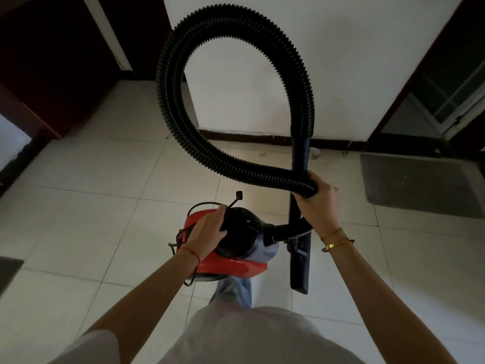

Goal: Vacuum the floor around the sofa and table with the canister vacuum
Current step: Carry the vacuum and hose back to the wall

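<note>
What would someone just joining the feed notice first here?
The black hose stands out first, rising in a big loop against the white wall at centre. The right hand grips the hose where it crosses itself. Below it, the left hand holds the top of the red vacuum above the tiled floor.

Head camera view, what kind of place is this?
Probably a home hallway or entry: pale tiled floor, dark door frames, a grey mat, and a canister vacuum being carried.
</note>
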`<state>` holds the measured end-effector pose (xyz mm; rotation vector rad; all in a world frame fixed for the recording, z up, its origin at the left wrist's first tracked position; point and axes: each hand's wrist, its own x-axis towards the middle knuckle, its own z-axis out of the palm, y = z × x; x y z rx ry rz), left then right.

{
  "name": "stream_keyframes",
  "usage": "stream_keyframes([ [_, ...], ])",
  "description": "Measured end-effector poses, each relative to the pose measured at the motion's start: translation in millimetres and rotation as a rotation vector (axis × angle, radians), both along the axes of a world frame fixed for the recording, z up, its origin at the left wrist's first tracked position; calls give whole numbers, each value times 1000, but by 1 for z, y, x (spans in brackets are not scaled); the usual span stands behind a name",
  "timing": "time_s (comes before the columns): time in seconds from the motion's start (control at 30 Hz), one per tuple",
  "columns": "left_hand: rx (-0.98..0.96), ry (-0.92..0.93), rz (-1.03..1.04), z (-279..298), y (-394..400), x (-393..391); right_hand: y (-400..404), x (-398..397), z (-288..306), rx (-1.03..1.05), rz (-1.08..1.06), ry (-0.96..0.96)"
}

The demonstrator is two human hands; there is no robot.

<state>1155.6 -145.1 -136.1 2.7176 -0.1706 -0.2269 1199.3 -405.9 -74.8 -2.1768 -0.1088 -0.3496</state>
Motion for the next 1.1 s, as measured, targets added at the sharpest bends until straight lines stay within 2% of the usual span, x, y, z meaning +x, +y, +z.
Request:
stream_keyframes([
  [0.43,-40,37,-69,-30,35,288,39,268,-15,-34,-127,71],
  [0.73,-14,53,-82,-38,43,460,57,435,-22,-59,-183,38],
  [1.1,-19,192,-25,-96,30,660,45,649,-80,-45,-159,133],
])
